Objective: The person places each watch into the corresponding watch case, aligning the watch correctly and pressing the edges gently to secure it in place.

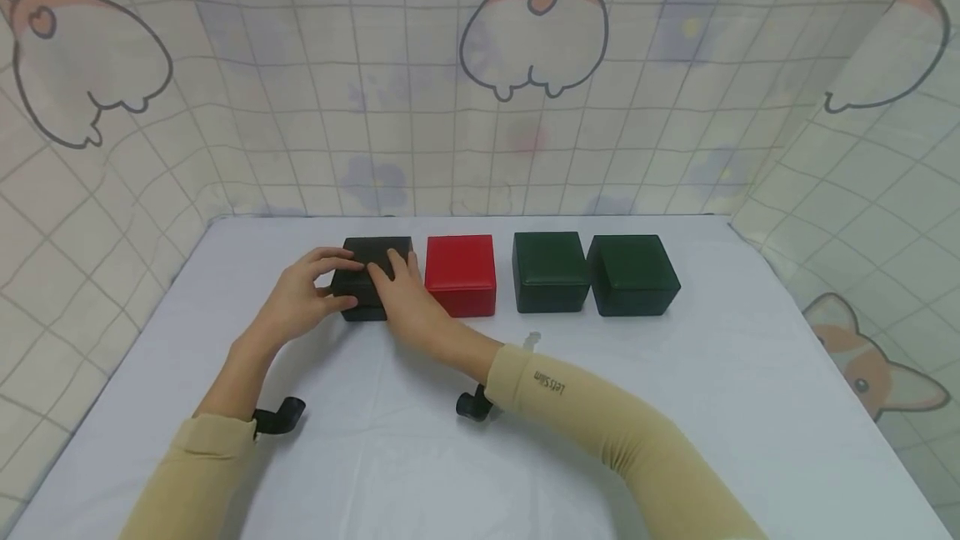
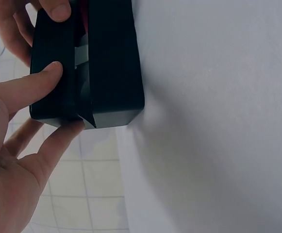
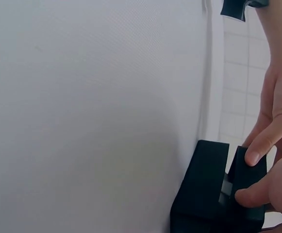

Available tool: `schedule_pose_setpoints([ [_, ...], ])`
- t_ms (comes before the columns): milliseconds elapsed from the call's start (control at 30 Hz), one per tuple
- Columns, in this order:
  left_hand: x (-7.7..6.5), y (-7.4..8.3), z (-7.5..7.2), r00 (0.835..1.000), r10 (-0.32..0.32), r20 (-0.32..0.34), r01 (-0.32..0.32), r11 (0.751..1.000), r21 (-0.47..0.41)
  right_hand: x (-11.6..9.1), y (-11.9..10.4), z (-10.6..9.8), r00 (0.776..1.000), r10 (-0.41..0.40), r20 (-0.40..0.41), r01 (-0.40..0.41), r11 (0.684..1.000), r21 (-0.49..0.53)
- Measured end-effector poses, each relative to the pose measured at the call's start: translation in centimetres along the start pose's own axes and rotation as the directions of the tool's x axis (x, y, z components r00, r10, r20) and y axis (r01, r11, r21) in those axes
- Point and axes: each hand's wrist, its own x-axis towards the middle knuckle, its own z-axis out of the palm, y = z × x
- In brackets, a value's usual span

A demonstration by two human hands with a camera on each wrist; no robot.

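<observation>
A dark box (image 1: 360, 282) stands at the left end of a row on the white table. Its lid (image 2: 51, 92) is raised a little off the base (image 2: 114, 63), and a gap with a pale strip shows between them. My left hand (image 1: 300, 294) grips the lid at its left side, thumb on the front face. From the right, my right hand (image 1: 412, 307) holds the same lid, its thumb (image 3: 252, 195) also on the front. The far fingers of both hands are partly hidden behind the lid.
Right of the dark box stand a red box (image 1: 461, 273), a dark green box (image 1: 551, 273) and another dark green box (image 1: 633, 273), all closed. A patterned curtain (image 1: 420, 107) hangs behind the table (image 1: 420, 457). Dark wrist cameras sit on both wrists.
</observation>
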Motion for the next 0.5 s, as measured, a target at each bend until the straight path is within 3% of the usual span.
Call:
schedule_pose_setpoints([
  [500, -0.4, -0.1, 0.3, 0.999, 0.013, 0.031, -0.013, 1.000, 0.004, -1.2, -0.1, -0.2, 0.998, -0.064, 0.019, 0.064, 0.998, -0.022],
])
